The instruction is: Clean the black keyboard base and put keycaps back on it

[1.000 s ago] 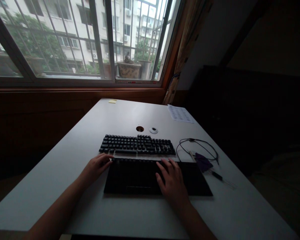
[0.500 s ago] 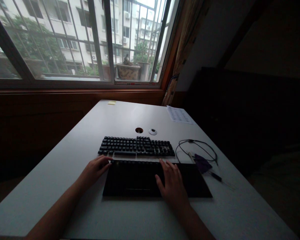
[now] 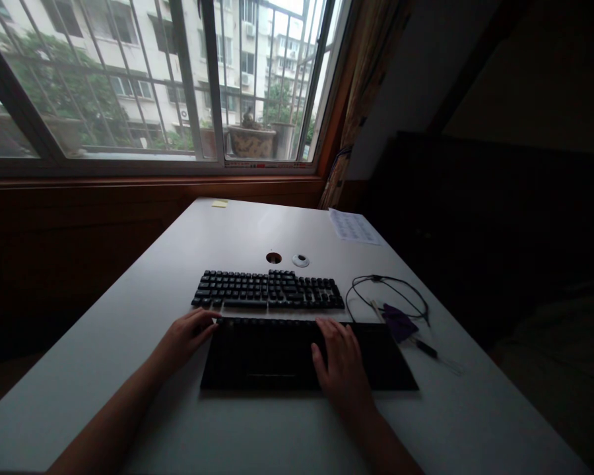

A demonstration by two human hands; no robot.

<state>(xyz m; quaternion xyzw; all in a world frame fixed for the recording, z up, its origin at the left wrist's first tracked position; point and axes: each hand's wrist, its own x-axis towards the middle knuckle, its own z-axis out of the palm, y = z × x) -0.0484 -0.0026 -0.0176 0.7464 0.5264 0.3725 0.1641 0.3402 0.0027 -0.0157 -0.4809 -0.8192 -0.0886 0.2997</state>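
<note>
A black keyboard base (image 3: 262,359) lies flat on the white desk, its surface mostly dark, with a row of keycaps along its far edge. My left hand (image 3: 191,333) is at the base's far left corner, thumb and index finger closed together there; whether a single key is between them is too dark to tell. My right hand (image 3: 341,363) rests over the right part of the base, fingers stretched out towards the far edge, thumb apart, holding nothing. Beyond the base, loose black keycaps (image 3: 237,287) are laid out in keyboard order on the desk.
On the right lie a looped black cable (image 3: 400,280), a purple cloth-like piece (image 3: 400,323) and a dark-handled tool (image 3: 426,348) with thin wire. A cable hole (image 3: 274,258), its round cover (image 3: 300,260), printed paper (image 3: 355,226) and yellow notes (image 3: 220,204) are farther back.
The view has shifted very slightly. My right fingertips have moved a little on the base; my left hand stays at the corner.
</note>
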